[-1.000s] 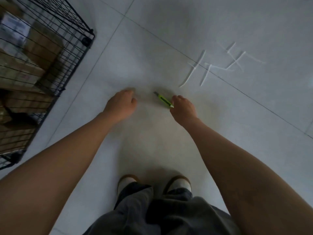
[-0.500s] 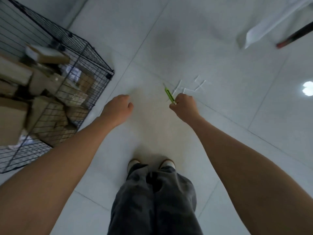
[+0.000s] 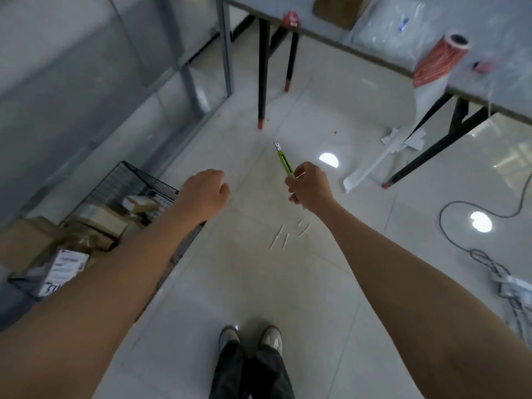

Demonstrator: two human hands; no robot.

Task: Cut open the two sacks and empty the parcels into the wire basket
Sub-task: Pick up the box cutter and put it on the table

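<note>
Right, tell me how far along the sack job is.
Done: parcels lie in the wire basket, and white ties lie on the floor. In hand: the right hand holds the knife; the left hand is empty. Left: no sack is in view, so I cannot tell.

The shoes (image 3: 250, 338) stand on the floor (image 3: 230, 283). Left of the shoes and further forward stands the wire basket (image 3: 144, 172), with parcels (image 3: 100, 221) in it. Just ahead of the shoes, some strips (image 3: 288, 234) lie on the floor. Further ahead, the right hand (image 3: 309, 185) holds a knife (image 3: 285, 162), with the left hand (image 3: 205, 191) on the basket's side of it. Far ahead and to the right of the shoes is a table (image 3: 503, 82). A cable (image 3: 441, 223) lies on the floor to the right of the shoes.
</note>
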